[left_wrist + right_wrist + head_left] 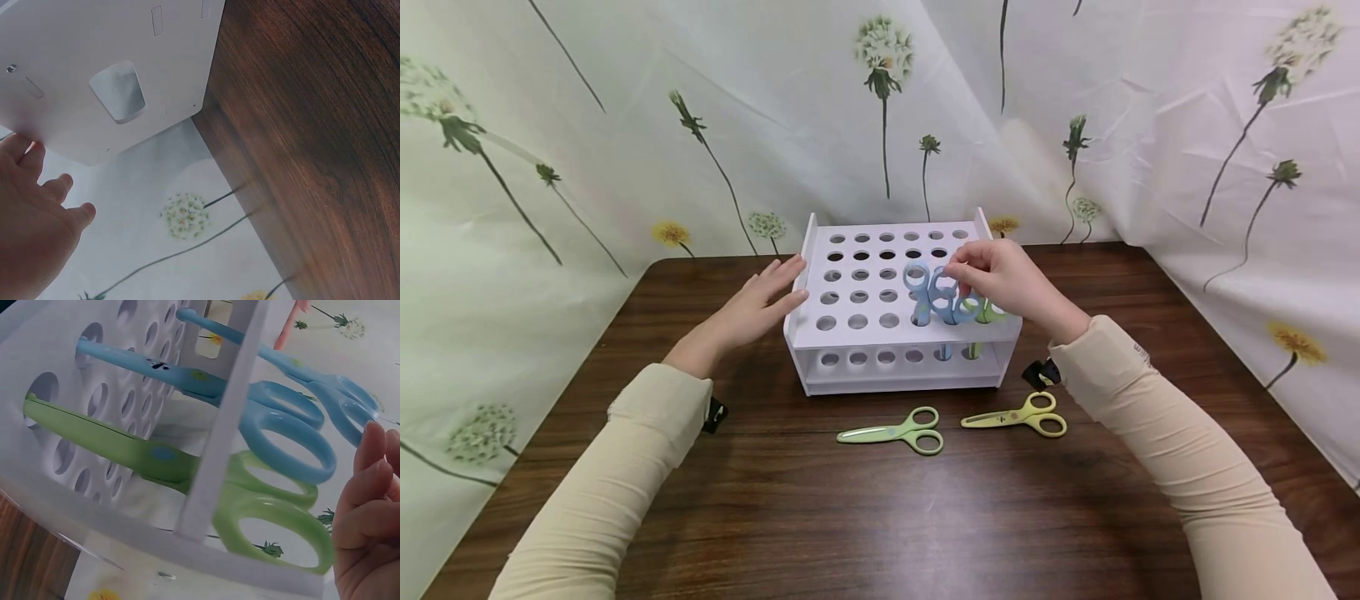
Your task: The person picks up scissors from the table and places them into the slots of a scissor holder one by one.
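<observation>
A white two-tier rack with rows of round holes stands on the table. My right hand pinches a handle loop of a blue pair of scissors, whose blades point down through a front-row hole. In the right wrist view, this pair's tip looks short of the lower tier. Beside it another blue pair of scissors and a green pair of scissors stand through both tiers, handles up. My left hand touches the rack's left side panel with its fingers extended.
On the table in front of the rack lie a light green pair of scissors and a yellow pair of scissors. Behind the dark wooden table hangs a flower-print cloth.
</observation>
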Demonstrator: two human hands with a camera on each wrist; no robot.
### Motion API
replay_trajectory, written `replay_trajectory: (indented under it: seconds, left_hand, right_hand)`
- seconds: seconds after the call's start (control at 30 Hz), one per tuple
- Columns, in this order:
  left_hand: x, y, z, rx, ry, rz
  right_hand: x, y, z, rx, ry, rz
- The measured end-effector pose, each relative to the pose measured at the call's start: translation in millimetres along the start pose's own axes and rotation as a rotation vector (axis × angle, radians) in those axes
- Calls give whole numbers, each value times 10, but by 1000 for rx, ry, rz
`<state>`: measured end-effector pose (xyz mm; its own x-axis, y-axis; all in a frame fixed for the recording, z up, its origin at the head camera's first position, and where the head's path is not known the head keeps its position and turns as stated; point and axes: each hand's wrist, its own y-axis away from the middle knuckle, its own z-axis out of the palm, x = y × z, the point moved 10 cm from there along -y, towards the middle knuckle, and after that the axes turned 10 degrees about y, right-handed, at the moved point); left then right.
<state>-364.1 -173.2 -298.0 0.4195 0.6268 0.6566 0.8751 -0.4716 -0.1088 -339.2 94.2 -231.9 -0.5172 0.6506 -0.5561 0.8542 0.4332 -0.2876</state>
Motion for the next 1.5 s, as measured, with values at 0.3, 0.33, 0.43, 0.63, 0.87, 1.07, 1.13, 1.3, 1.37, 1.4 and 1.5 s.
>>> replay_trajectory:
  seconds: [0.3, 0.33, 0.43, 0.63, 0.87, 1.07, 1.13, 1.3, 1.37, 1.4, 1.5]
  left_hand:
    - [35, 7, 0, -3, -4, 0]
    - [39, 7, 0, -3, -3, 0]
    - [47, 12, -1, -3, -3, 0]
    - [63, 28, 2, -5, -2, -2]
    - [71, 49, 13, -9, -5, -19]
    - [91, 65, 13, -8, -11, -28]
    - [98, 69, 12, -7, -13, -29]
    - [114, 80, 8, -6, -12, -33]
    - [116, 78, 9, -6, -11, -33]
    - [116, 77, 10, -7, -10, -33]
    - [115, 77, 16, -9, -10, -34]
  right_hand:
    - [4, 33, 68, -22, 53, 9]
    - [9, 33, 72, -23, 58, 8]
    - [-2, 40, 84, -29, 71, 5]
    - [-15, 50, 108, -47, 123, 0]
    - [-33, 60, 127, -77, 153, 8]
    - [-41, 74, 134, -97, 161, 14]
    - [-47, 76, 132, -98, 169, 11]
    - [-64, 80, 129, -102, 189, 4]
    - [-60, 83, 132, -106, 191, 9]
    - [-57, 84, 134, -110, 192, 14]
    - [-56, 89, 138, -117, 191, 25]
